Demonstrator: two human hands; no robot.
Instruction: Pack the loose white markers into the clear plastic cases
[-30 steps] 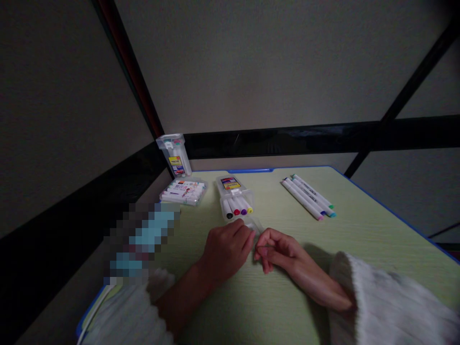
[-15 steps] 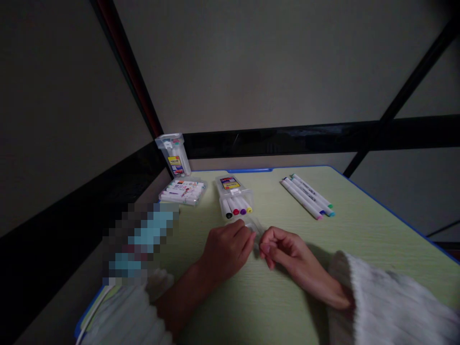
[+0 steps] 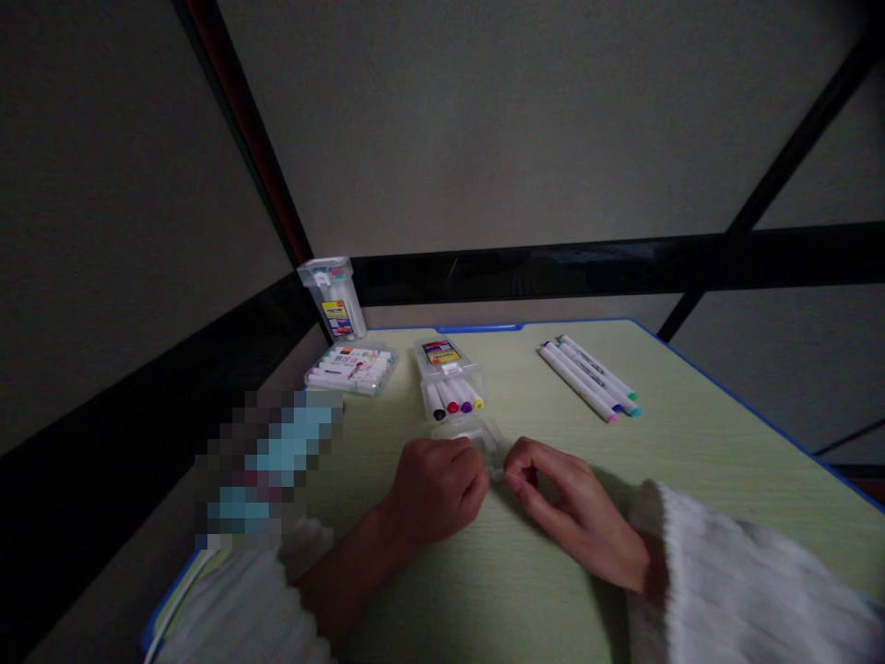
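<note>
In the middle of the table lies a clear plastic marker case [image 3: 452, 369] with a yellow and blue label. Its open end faces me and shows white markers [image 3: 465, 395] with black, red, purple and yellow ends. A clear plastic lid [image 3: 488, 441] spreads from this end toward my hands. My left hand [image 3: 439, 489] is closed at the lid's near left edge, its fingertips curled out of sight. With thumb and forefinger together, my right hand [image 3: 563, 498] pinches the lid's near right corner.
Several loose white markers [image 3: 587, 378] lie at the right. On the left are a flat pack of markers [image 3: 352, 369] and an upright clear marker case [image 3: 336, 300]. A pixelated patch covers something at the left edge, near a white cable [image 3: 176, 599]. Walls enclose the table's back and left.
More of the lid shows between my hands now. My left fingers have curled in further, hiding the thumb tip, and my right fingers have closed together at the lid's corner.
</note>
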